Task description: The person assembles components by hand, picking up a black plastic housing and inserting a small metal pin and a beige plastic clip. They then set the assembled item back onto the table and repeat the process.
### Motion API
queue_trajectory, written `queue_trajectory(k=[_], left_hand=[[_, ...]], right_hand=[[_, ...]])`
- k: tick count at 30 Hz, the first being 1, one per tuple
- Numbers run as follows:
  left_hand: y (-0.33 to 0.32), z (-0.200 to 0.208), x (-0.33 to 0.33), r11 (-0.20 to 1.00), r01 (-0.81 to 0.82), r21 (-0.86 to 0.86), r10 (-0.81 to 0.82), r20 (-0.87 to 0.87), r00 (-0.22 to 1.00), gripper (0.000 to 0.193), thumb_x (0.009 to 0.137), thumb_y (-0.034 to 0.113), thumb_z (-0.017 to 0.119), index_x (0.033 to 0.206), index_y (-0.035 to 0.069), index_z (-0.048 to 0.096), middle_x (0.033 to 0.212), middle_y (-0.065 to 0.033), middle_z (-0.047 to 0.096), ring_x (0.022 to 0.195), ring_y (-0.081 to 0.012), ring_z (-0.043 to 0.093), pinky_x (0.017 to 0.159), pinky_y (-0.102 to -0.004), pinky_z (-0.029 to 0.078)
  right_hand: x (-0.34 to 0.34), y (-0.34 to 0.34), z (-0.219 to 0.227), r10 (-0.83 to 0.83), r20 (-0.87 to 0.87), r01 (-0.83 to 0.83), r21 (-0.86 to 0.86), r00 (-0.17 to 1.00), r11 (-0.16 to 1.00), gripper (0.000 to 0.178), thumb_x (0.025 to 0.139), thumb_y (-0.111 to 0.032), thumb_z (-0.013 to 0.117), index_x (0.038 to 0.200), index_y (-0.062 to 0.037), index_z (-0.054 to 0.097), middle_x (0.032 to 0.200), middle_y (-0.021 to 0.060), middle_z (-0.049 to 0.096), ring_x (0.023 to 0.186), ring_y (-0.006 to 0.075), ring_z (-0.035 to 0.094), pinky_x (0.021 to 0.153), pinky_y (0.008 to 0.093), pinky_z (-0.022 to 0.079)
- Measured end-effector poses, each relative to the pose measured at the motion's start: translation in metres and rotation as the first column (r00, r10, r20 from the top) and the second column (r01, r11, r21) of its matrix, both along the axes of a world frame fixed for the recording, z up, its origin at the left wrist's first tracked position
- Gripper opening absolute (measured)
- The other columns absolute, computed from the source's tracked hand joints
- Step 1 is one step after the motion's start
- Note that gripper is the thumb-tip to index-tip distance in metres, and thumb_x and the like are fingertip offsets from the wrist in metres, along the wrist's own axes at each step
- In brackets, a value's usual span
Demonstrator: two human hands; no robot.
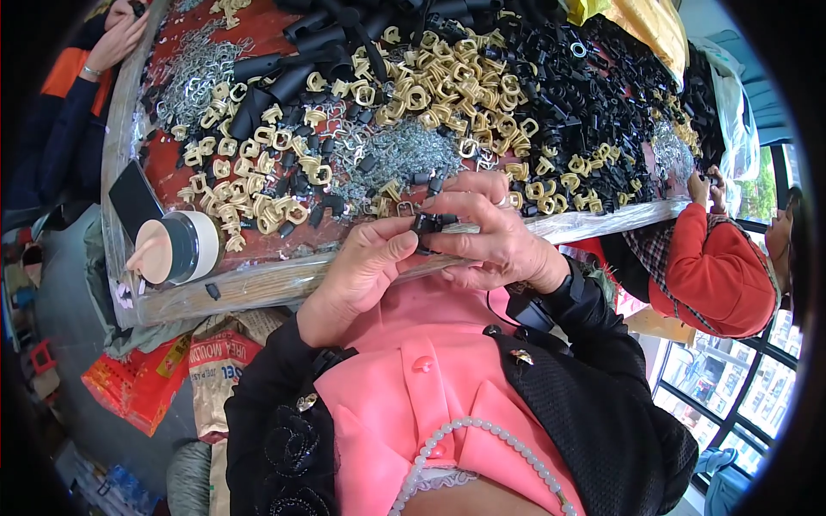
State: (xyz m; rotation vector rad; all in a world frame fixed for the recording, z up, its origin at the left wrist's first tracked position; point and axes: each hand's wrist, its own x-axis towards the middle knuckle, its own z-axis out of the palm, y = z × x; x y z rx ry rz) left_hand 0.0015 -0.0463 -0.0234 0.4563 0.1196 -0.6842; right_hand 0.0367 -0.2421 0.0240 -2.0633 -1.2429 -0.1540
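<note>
Just over the near edge of the table, both my hands meet around a small black plastic part point(426, 225). My left hand point(368, 260) pinches it from the left between thumb and fingers. From the other side my right hand point(492, 234) has its bent fingers closed on the same part, hiding much of it. Beyond my fingers lie a pile of small silvery metal pieces point(404, 156) and scattered short black pieces point(333, 203). Cream-coloured plastic ring-shaped fittings point(262, 172) spread to the left, with a larger heap of cream fittings point(460, 82) farther back.
The wooden table rim point(232, 291) is wrapped in clear film. A lidded jar point(196, 245) and a dark phone point(133, 199) stand at the left corner. Black parts point(576, 112) cover the right side. Co-workers' hands point(116, 39) and a red sleeve point(714, 267) appear at the edges.
</note>
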Motion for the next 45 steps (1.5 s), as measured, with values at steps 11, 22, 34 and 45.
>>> queue_trajectory(k=[11,22,34,45], left_hand=[[0.0,0.006,0.002,0.999,0.031,0.014,-0.032,0.036,0.999,0.031,0.081,0.016,0.057,0.108,0.002,0.052,0.104,-0.009,0.055,0.092,-0.0186,0.056,0.081,-0.0325,0.048],[-0.002,0.005,0.002,1.0,-0.018,0.005,0.018,-0.03,0.999,0.029,0.082,0.013,0.055,0.108,0.0,0.05,0.098,-0.0115,0.056,0.088,-0.0233,0.058,0.079,-0.0395,0.049],[-0.001,0.006,0.003,0.999,0.033,0.026,-0.034,0.043,0.998,0.027,0.082,0.013,0.055,0.106,0.002,0.053,0.103,-0.0081,0.056,0.093,-0.0166,0.056,0.082,-0.03,0.048],[-0.002,0.007,0.004,1.0,-0.01,0.017,0.011,-0.021,1.0,0.027,0.083,0.011,0.054,0.107,0.0,0.051,0.098,-0.0087,0.056,0.089,-0.0184,0.057,0.077,-0.0313,0.049]], right_hand=[[-0.001,0.004,0.002,-0.033,-0.231,0.053,0.081,0.972,0.995,0.037,0.065,-0.031,0.066,0.093,-0.0076,0.06,0.111,0.0137,0.045,0.102,0.0316,0.039,0.083,0.044,0.034],[-0.002,0.001,-0.003,-0.034,-0.103,0.037,0.03,0.994,0.999,0.036,0.061,-0.026,0.067,0.093,-0.0102,0.059,0.114,0.011,0.045,0.104,0.0295,0.039,0.084,0.0407,0.028],[-0.006,0.011,-0.005,-0.084,-0.089,0.079,-0.057,0.992,0.995,0.042,0.06,-0.027,0.067,0.095,-0.007,0.056,0.115,0.01,0.044,0.106,0.0276,0.038,0.083,0.0399,0.026],[-0.004,0.005,-0.005,-0.064,-0.06,0.067,0.049,0.996,0.997,0.038,0.061,-0.027,0.066,0.092,-0.0073,0.058,0.114,0.0104,0.045,0.104,0.0278,0.041,0.084,0.0391,0.027]])
